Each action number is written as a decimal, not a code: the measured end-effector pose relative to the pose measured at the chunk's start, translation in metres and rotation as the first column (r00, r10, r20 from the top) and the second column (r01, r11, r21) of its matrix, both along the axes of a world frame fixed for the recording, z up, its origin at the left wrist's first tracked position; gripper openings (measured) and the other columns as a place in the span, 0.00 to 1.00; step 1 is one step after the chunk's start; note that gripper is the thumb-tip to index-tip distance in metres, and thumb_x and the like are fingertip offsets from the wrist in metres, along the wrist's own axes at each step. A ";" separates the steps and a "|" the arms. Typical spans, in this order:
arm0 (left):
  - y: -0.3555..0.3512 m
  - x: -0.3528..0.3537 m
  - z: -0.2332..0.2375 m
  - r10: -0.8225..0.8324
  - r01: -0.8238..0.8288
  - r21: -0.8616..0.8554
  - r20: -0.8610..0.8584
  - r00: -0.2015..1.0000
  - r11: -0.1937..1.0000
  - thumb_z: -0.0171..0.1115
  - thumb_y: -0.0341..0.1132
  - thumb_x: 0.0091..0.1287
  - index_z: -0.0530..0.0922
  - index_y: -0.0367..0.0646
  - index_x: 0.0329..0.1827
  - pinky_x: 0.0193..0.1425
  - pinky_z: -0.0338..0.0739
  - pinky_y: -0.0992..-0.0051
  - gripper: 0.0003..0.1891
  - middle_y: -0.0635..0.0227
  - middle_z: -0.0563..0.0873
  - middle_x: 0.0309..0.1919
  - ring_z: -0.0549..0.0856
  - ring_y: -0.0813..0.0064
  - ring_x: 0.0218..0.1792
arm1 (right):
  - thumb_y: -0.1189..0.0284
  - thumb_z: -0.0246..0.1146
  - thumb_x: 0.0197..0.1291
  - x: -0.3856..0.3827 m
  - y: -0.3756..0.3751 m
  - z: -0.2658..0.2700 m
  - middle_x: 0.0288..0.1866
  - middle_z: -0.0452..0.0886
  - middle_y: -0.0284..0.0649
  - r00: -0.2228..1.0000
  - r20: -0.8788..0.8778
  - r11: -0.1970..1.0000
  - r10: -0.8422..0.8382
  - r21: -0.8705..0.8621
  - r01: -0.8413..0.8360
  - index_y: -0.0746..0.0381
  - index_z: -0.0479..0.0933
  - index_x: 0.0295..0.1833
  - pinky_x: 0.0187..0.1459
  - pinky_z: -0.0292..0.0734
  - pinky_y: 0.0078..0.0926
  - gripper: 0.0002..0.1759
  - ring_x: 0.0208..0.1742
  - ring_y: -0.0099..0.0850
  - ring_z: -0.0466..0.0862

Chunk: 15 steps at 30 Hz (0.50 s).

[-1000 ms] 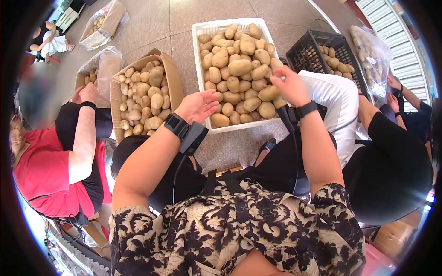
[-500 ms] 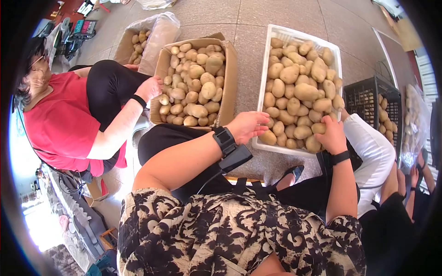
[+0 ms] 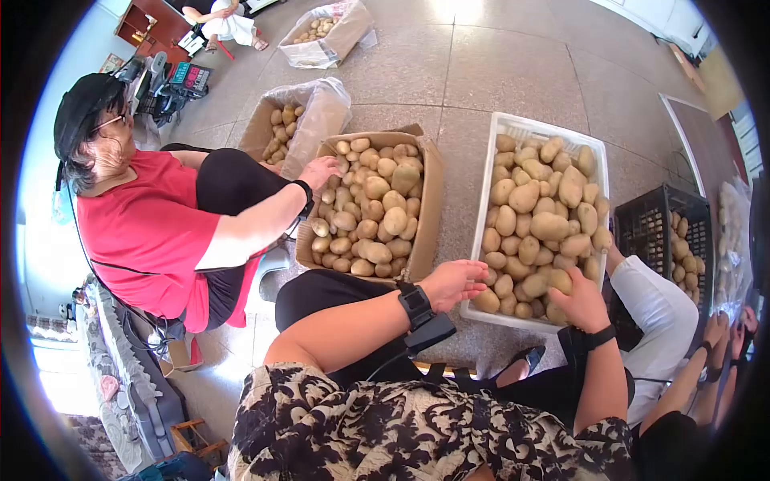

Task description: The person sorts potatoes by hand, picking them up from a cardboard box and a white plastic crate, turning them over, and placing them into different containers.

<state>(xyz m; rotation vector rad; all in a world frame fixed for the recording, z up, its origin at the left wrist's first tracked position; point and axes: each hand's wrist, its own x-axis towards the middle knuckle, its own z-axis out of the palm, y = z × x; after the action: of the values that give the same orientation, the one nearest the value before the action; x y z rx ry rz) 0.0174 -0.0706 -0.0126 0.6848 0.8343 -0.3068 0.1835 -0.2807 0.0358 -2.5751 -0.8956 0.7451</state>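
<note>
The potatoes (image 3: 549,226) lay heaped in a white crate (image 3: 513,322), with the pile reaching its near edge. The right hand (image 3: 582,301) was set against the pile at the near edge, toward the near right corner, its thumb and fingers about one potato (image 3: 559,280). The palm and fingertips were partly hidden, so whether the grip was firm could not be told. The left hand (image 3: 452,286) was at the near left corner, fingers extended and loosely spread, holding nothing visible. A cardboard box (image 3: 431,210) stood beyond the crate's left edge.

Caution: potatoes pulled from the pile's lower part could have let upper ones roll over the near edge. A loose fingertip hold could have dropped the potato.
</note>
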 end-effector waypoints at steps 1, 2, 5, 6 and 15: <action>-0.003 -0.001 -0.001 -0.008 0.008 -0.012 0.001 1.000 1.000 0.52 0.34 0.67 0.70 0.42 0.54 0.51 0.73 0.74 0.13 0.68 0.77 0.46 0.77 0.73 0.45 | 0.60 0.64 0.48 -0.004 -0.002 0.001 0.38 0.79 0.57 0.996 -0.090 0.988 -0.001 0.154 0.015 0.64 0.70 0.51 0.43 0.75 0.43 0.28 0.42 0.52 0.79; -0.004 -0.001 -0.003 0.004 -0.003 -0.031 0.013 1.000 1.000 0.52 0.35 0.68 0.70 0.42 0.54 0.51 0.73 0.73 0.14 0.68 0.77 0.47 0.77 0.73 0.45 | 0.61 0.65 0.50 -0.007 -0.001 -0.007 0.40 0.80 0.53 0.994 -0.105 0.975 0.025 0.223 -0.001 0.66 0.69 0.53 0.43 0.76 0.38 0.28 0.39 0.48 0.81; -0.009 -0.001 -0.003 0.017 -0.012 -0.091 0.051 0.999 0.996 0.50 0.38 0.69 0.69 0.42 0.55 0.53 0.72 0.70 0.15 0.68 0.75 0.48 0.77 0.71 0.47 | 0.65 0.63 0.54 -0.027 0.012 -0.015 0.38 0.79 0.44 0.851 -0.525 0.918 -0.011 0.332 0.217 0.66 0.67 0.55 0.37 0.77 0.29 0.26 0.32 0.33 0.81; -0.011 -0.001 0.000 0.003 0.006 -0.122 0.069 0.998 0.992 0.51 0.39 0.69 0.68 0.43 0.56 0.54 0.71 0.69 0.16 0.67 0.74 0.50 0.75 0.69 0.49 | 0.65 0.63 0.54 -0.036 0.018 -0.007 0.38 0.79 0.44 0.851 -0.525 0.923 -0.011 0.323 0.211 0.66 0.67 0.55 0.37 0.77 0.29 0.26 0.32 0.33 0.81; -0.021 -0.004 0.009 -0.063 0.136 -0.280 0.255 0.965 0.950 0.45 0.47 0.71 0.68 0.43 0.56 0.51 0.74 0.60 0.20 0.62 0.75 0.51 0.77 0.64 0.49 | 0.69 0.58 0.61 -0.080 0.042 -0.017 0.46 0.74 0.37 0.651 -0.736 0.839 0.189 0.465 0.282 0.63 0.56 0.66 0.33 0.75 0.18 0.30 0.34 0.20 0.76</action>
<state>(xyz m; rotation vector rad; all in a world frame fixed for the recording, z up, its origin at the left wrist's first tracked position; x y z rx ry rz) 0.0138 -0.0911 -0.0032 0.4720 0.5053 -0.4216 0.1035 -0.2386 0.0184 -1.5121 -0.6068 1.2135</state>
